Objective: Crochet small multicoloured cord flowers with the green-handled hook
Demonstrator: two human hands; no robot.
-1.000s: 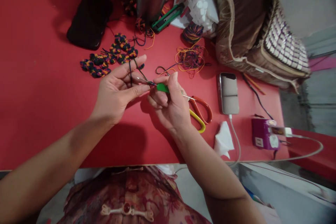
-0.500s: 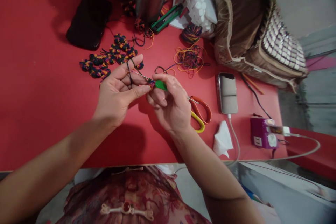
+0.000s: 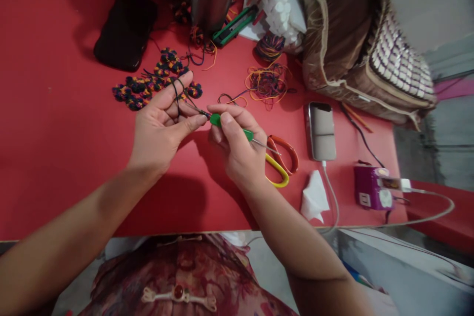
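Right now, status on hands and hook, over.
Right hand gripping green-handled metal crochet hook. Left hand pinching dark yarn strand, looped over forefinger. Red-and-yellow-handled scissors lie close by right hand, clear of the hook tip.

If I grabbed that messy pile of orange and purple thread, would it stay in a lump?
Probably not. The thread tangle lies in loose, thin loops on the red table, so it would likely droop and trail strands. It looks very light; a push would probably just spread it.
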